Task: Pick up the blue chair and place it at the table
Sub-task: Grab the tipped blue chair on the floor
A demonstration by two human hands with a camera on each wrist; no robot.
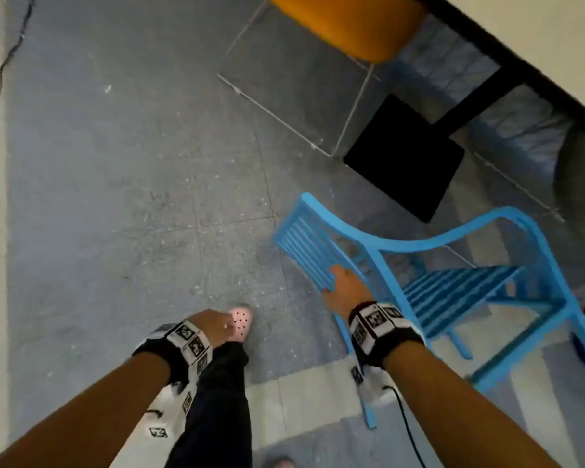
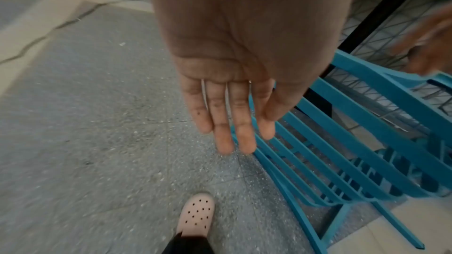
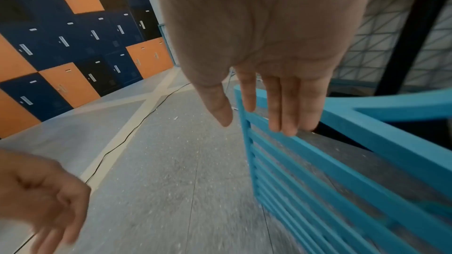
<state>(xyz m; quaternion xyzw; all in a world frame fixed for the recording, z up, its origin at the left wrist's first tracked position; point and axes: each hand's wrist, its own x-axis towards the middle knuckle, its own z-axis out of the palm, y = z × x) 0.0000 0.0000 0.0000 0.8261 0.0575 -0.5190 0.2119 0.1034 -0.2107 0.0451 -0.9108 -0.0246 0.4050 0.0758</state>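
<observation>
The chair [image 1: 419, 275] stands on the floor at about 3 o'clock in the head view, just short of the table [image 1: 534, 38] at 1 o'clock. It looks like stiff slatted plastic, light and bulky, likely to swing if held by one corner; the backrest top rail seems the best hold. The right hand [image 1: 347, 288] lies on the backrest, fingers straight, not gripping. The left hand [image 1: 213, 327] hangs free at 6 o'clock, loose and empty, apart from the chair.
</observation>
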